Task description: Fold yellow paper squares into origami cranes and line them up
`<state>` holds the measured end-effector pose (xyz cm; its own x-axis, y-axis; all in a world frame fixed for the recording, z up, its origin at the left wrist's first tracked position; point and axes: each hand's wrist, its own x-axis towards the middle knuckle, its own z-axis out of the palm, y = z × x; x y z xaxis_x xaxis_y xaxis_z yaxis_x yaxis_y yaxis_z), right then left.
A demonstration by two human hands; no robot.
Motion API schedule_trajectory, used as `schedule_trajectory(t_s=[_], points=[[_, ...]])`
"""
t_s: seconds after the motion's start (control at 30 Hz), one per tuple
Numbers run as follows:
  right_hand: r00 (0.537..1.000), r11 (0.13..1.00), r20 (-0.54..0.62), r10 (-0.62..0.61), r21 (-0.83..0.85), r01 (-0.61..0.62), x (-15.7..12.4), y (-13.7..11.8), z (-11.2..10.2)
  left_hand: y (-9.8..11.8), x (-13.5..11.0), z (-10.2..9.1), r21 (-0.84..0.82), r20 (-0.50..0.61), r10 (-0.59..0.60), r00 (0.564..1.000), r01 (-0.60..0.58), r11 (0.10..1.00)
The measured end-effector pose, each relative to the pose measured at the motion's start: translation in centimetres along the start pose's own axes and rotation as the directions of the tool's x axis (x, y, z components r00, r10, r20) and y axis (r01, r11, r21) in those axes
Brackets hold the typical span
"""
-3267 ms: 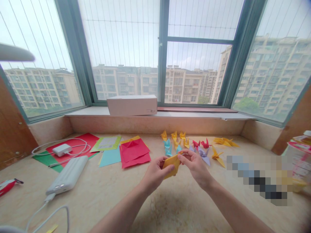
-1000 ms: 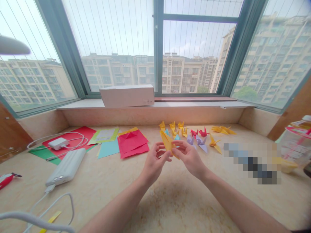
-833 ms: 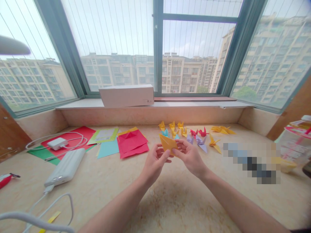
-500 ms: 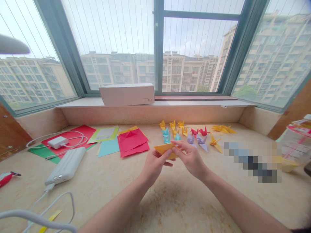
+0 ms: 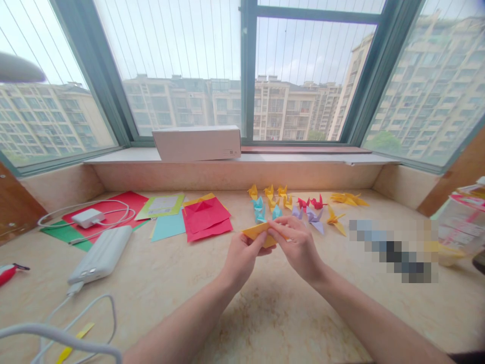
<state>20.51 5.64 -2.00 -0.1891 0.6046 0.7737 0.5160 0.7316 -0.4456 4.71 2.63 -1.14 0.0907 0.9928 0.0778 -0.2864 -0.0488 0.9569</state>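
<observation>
Between my two hands is a folded piece of orange-yellow paper (image 5: pixel 254 231), raised above the counter. My left hand (image 5: pixel 244 255) pinches it from the left, thumb on the near face. At its right part, the fingers and thumb of my right hand (image 5: pixel 297 242) press together on the paper and cover much of it. Just beyond the hands stand folded paper cranes: several yellow ones (image 5: pixel 269 191), light blue ones (image 5: pixel 258 205), purple ones (image 5: pixel 313 217) and red ones (image 5: pixel 317 202). A yellow crane (image 5: pixel 335 220) with spread wings lies to the right.
On the left lie red paper sheets (image 5: pixel 208 225), a light blue sheet (image 5: pixel 168 227), a white power bank (image 5: pixel 100 255) with cables, and a white charger (image 5: pixel 88 218). A white box (image 5: pixel 196 144) rests on the sill. A clear plastic container (image 5: pixel 460 222) stands at right, beside a blurred-out patch.
My view has tilted slightly, so the scene sits a little higher. Both hands keep hold of the yellow paper; my right-hand fingers have closed in a little on it.
</observation>
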Motion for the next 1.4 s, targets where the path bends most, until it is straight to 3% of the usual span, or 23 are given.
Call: schedule_trajectory(t_s=[0.17, 0.53, 0.83, 1.1, 1.33, 1.4], points=[[0.999, 0.998, 0.019, -0.027, -0.057, 0.028, 0.0, -0.6, -0.3, 0.0, -0.1, 0.1, 0.004, -0.026, -0.017, 1.000, 0.017, 1.000], [0.999, 1.000, -0.031, 0.012, -0.008, -0.013, 0.2, -0.8, -0.3, 0.5, -0.3, 0.3, 0.015, -0.052, -0.031, 0.998, 0.032, 0.999], [0.987, 0.989, 0.077, -0.140, 0.066, 0.135, 0.4, -0.6, -0.9, 0.9, -0.5, 0.2, -0.003, -0.059, 0.011, 0.998, -0.011, 1.000], [0.996, 0.973, 0.053, 0.078, 0.214, -0.088, 0.6, -1.5, -0.8, 0.8, -0.4, 0.2, 0.108, 0.037, 0.060, 0.998, -0.064, 0.992], [0.963, 0.937, 0.057, 0.264, 0.222, -0.270, 0.6, -1.9, -0.6, 0.6, -0.5, 0.1, 0.210, 0.017, 0.176, 0.984, -0.175, 0.962], [0.969, 0.944, 0.050, 0.242, 0.218, -0.247, 0.6, -1.8, -0.5, 0.4, -0.6, 0.1, 0.252, -0.006, 0.202, 0.979, -0.194, 0.948]])
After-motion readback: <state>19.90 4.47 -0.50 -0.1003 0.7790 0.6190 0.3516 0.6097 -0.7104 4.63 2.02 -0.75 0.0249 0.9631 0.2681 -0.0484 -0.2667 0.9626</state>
